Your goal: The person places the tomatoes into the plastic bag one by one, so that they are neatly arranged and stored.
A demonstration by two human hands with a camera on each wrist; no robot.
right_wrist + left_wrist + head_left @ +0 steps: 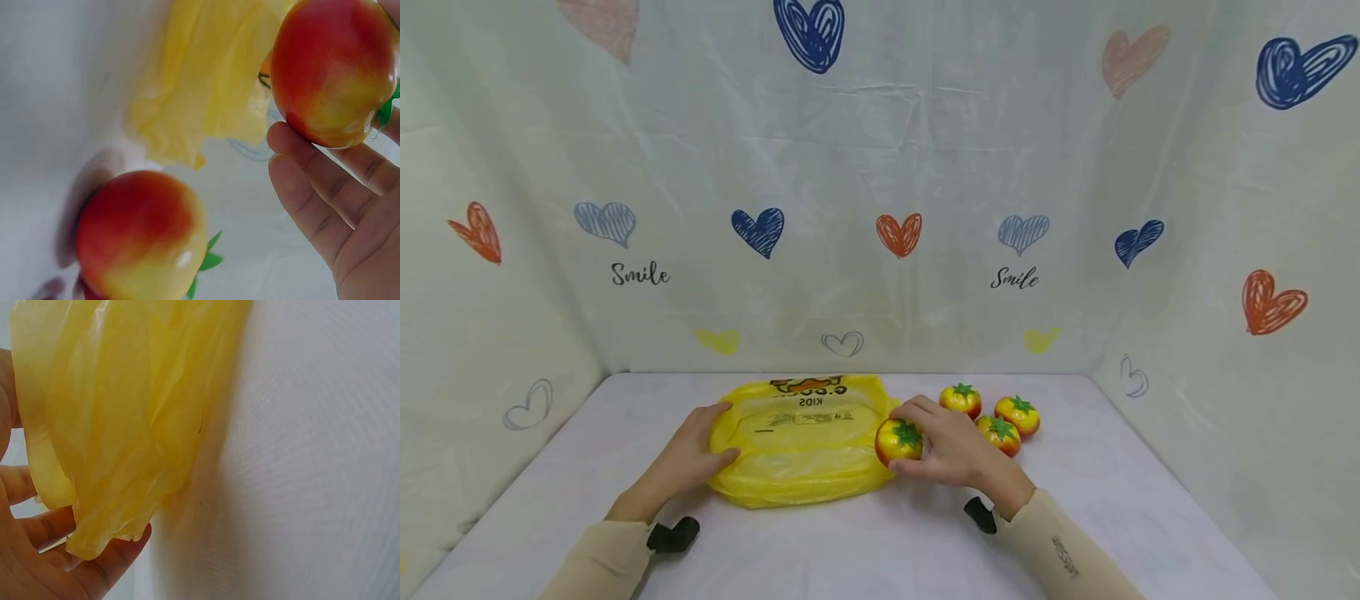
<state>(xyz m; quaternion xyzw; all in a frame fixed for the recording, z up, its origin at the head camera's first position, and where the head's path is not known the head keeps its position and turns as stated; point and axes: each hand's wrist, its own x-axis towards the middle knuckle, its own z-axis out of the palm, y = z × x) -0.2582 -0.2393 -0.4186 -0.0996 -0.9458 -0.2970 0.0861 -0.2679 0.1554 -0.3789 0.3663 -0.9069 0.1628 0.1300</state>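
Observation:
A yellow plastic bag [805, 467] with dark print lies near the middle of the table. My left hand [696, 450] holds its left end, thumb at the near side and fingers at the far side. In the left wrist view, the crinkled bag [112, 425] hides part of the fingers [115, 556]. My right hand [951, 446] grips a shiny yellow-red tomato [897, 442] with a green leafy top, at the bag's right end. In the right wrist view, the held tomato [334, 69] sits among the fingers, apart from another tomato [140, 231] on the table.
Just right of my right hand, a back tomato [960, 400], a right tomato [1018, 415] and a nearer tomato [1000, 435] sit grouped on the white table [1075, 517]. A pale curtain [865, 167] printed with hearts closes off the back and sides.

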